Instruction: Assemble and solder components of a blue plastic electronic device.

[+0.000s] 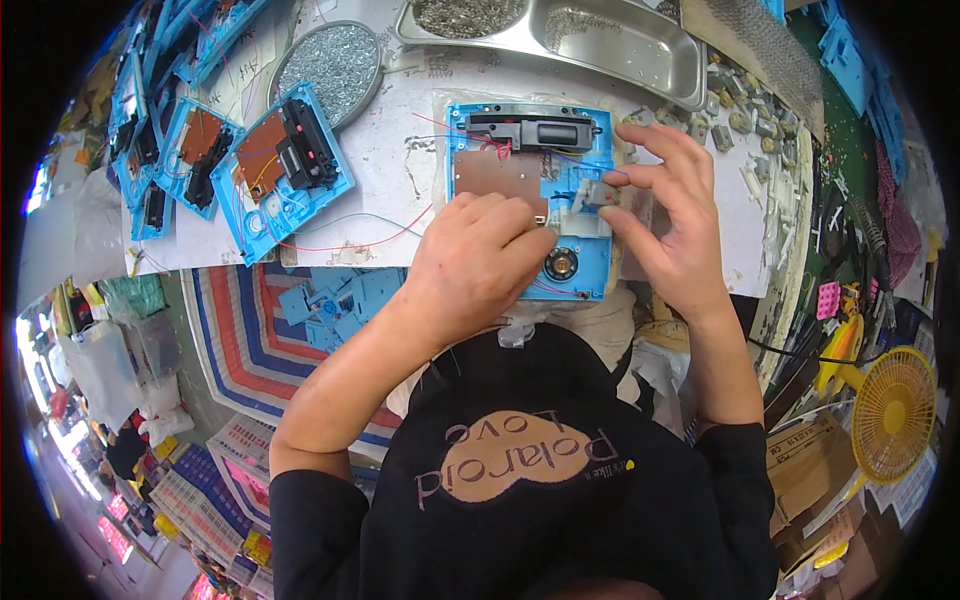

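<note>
A blue plastic casing [460, 180] lies on the table before me, a black mechanism [545, 133] along its far edge and a brown circuit board [500, 178] at its left. Over the board's near edge is my left hand [478, 258], its fingers curled together; whatever they grip is hidden. At the casing's right side my right hand [675, 205] pinches a small grey motor-like part [597, 194] between thumb and fingers. Beside that part sits a whitish translucent piece [583, 225]. A round metal-and-black component [561, 263] shows in the near right corner. Thin red and blue wires trail leftward.
More blue casings with boards [275, 175] are piled at the left. A round dish of screws [330, 65] and a divided metal tray [620, 45] stand at the back. Several small grey parts [740, 120] lie at the right. A yellow fan [893, 415] stands at far right.
</note>
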